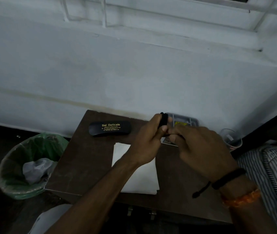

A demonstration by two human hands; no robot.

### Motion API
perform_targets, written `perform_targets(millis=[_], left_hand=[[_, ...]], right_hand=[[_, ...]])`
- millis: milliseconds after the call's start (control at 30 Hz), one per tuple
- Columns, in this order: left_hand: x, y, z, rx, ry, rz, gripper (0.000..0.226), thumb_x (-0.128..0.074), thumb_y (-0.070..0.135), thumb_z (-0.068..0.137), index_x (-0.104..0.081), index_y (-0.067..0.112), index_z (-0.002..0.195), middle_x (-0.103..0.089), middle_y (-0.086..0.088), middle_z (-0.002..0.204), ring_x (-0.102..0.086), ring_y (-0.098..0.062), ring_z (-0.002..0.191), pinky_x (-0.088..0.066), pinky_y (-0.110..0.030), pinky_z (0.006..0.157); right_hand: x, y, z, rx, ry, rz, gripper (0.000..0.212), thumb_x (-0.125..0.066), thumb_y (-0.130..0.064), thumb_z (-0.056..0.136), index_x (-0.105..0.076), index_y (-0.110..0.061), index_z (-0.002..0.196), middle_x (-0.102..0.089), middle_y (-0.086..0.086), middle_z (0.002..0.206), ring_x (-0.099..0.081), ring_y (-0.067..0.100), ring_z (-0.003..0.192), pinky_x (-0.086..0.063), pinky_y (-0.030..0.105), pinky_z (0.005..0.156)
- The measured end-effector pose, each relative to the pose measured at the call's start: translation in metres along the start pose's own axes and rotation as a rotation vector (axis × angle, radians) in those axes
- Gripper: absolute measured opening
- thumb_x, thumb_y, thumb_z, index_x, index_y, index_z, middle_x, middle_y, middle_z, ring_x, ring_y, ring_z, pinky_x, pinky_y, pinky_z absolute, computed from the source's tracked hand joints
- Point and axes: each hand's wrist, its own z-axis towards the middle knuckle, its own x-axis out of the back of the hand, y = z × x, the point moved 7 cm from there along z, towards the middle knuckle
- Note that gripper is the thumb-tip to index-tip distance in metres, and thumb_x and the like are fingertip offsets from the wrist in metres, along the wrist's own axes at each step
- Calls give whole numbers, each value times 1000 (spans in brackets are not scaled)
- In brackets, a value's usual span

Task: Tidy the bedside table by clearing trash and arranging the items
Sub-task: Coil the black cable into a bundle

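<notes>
My left hand [148, 141] is closed around a small black bundle, perhaps a coiled cord [164, 119], held above the brown bedside table [87, 166]. My right hand [200, 147] meets it, its fingertips pinching a thin dark strand near the bundle. A black spectacle case [110, 128] with gold lettering lies at the table's back left. White folded paper [141, 176] lies in the middle, partly under my left forearm. A small card [166, 141] shows between my hands.
A grey compartment tray [186, 121] sits at the table's back right against the wall. A glass [231, 138] stands off the right edge. A bin with a green liner [28, 164] holding trash stands left of the table. Striped bedding [269, 174] is at right.
</notes>
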Motion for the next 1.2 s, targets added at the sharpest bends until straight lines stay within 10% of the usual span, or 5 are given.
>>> perform_targets(millis=[267, 433, 833, 1000, 1200], left_hand=[[-11, 10, -3, 73, -165, -147, 23, -32, 11, 105, -52, 10, 92, -53, -1, 71, -51, -2, 65, -43, -13, 66], [-21, 11, -9, 133, -287, -265, 28, -31, 12, 105, -57, 2, 99, -47, -2, 65, -46, -5, 60, -42, -14, 63], [0, -7, 2, 269, -35, -877, 25, -39, 14, 102, -60, 0, 107, -45, -2, 68, -43, -12, 63, -40, -25, 64], [18, -17, 6, 244, 85, -701, 29, -39, 14, 103, -56, -3, 119, -51, 0, 70, -48, -9, 66, -48, -19, 66], [18, -12, 2, 189, 52, -337, 27, -42, 15, 103, -56, -1, 120, -63, -6, 81, -61, -16, 79, -55, -31, 78]], right_hand=[[23, 17, 0, 11, 337, 11, 18, -59, -32, 92, -67, -19, 83, -60, -2, 78, -56, 16, 64, -46, 32, 52], [10, 40, 3, -44, 379, 154, 20, -54, -29, 95, -70, -17, 92, -62, 1, 87, -60, 17, 73, -48, 32, 59], [-65, 10, 2, -103, -102, 278, 14, -48, -12, 97, -59, -16, 90, -67, 8, 84, -62, 24, 74, -37, 27, 63], [-60, -12, -6, -20, -150, 88, 39, -34, -38, 102, -64, -12, 103, -69, 8, 96, -65, 24, 85, -52, 34, 75], [-31, -25, -6, 91, -9, 68, 22, -49, -25, 92, -63, -12, 104, -63, 1, 70, -47, 16, 53, -31, 21, 44]])
